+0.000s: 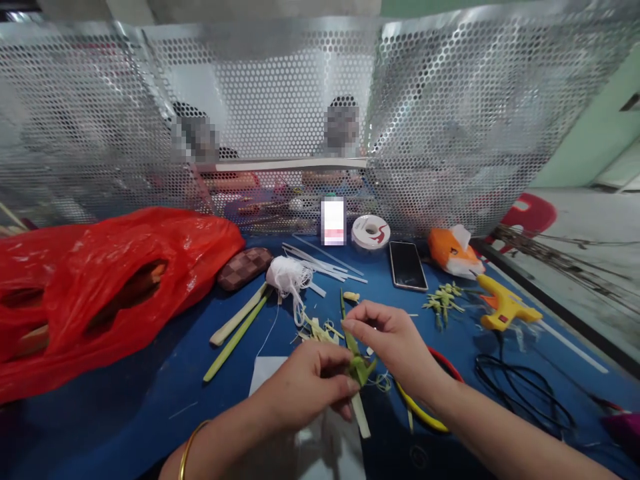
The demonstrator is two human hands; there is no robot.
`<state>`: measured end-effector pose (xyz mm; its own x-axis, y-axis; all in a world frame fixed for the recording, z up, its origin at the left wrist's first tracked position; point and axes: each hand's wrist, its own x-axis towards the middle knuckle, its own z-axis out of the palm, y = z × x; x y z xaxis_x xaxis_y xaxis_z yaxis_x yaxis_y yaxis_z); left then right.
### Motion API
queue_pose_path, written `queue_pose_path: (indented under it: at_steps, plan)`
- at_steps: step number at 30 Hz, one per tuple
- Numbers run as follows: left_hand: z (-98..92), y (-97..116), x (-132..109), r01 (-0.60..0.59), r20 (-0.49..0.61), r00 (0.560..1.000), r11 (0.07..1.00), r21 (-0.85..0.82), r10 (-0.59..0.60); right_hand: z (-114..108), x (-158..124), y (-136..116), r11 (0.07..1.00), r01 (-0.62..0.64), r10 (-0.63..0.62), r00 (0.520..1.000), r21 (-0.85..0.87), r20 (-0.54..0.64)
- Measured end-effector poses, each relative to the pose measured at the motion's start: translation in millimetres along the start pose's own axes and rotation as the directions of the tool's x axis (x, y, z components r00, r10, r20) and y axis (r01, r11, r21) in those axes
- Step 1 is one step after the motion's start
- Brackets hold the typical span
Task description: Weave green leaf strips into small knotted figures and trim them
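A green leaf strip (359, 373), folded or knotted at its middle, is pinched between the thumb and fingers of my left hand (315, 377). Its pale lower end hangs below those fingers. My right hand (380, 327) is closed on the strip's narrow upper part, just above the fold. Behind my hands lie pale leaf trimmings (320, 330), partly covered by my left hand. A small yellowish piece (351, 296) rests beyond my right hand. White paper (270, 368) lies under my left forearm. A tool with red and yellow handles (424, 412) is partly hidden by my right forearm.
To the left are a red plastic bag (195, 250), a checkered pouch (245, 269), white string (287, 275) and green stalks (237, 339). Rightward lie a phone (408, 265), small green knotted pieces (445, 300) and a yellow glue gun (505, 305) with its cord. A perforated metal screen (280, 87) stands behind.
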<state>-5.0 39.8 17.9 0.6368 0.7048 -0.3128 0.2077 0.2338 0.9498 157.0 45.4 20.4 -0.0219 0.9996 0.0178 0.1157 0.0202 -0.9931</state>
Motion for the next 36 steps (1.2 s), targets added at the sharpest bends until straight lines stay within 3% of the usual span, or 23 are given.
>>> queue_pose_path:
  at_steps: [4,6,9,12,13,15,16,18,24,36]
  plan:
    - [-1.0,2,0,0.103,0.077,0.993,0.987,-0.126,-0.094,2,1,0,0.999,-0.033,0.033,0.999,0.043,-0.008]
    - [-0.5,3,0,0.128,0.047,0.991,0.974,-0.189,-0.122,2,2,2,0.996,-0.064,0.064,0.998,0.061,-0.001]
    - [-0.4,5,1,0.080,-0.129,0.984,0.956,-0.282,-0.121,0,6,5,0.994,-0.043,0.052,0.995,0.101,-0.084]
    - [-4.1,6,3,-0.037,-0.310,0.948,0.937,-0.347,-0.078,-5,8,5,0.995,0.034,-0.015,0.980,0.094,-0.197]
    - [-5.9,7,3,-0.074,-0.354,0.933,0.930,-0.359,-0.062,-6,7,4,0.997,0.035,-0.023,0.986,0.069,-0.168]
    - [-9.1,8,4,-0.140,-0.425,0.905,0.920,-0.367,-0.032,-6,2,3,1.000,0.001,-0.001,1.000,-0.017,0.016]
    - [-10.2,9,4,-0.160,-0.448,0.894,0.918,-0.363,-0.021,-6,-1,3,0.997,-0.015,0.024,0.992,-0.075,0.124]
    - [-11.0,10,3,-0.178,-0.467,0.884,0.919,-0.352,-0.007,-3,-7,3,0.981,0.012,0.033,0.973,-0.191,0.230]
    - [-9.3,15,2,-0.143,-0.417,0.909,0.926,-0.351,-0.017,2,-15,5,0.946,0.090,-0.030,0.981,-0.312,0.192]
    - [-6.0,11,5,-0.182,-0.531,0.841,0.871,-0.457,-0.104,2,-14,0,0.937,0.140,-0.064,0.969,-0.320,0.239]
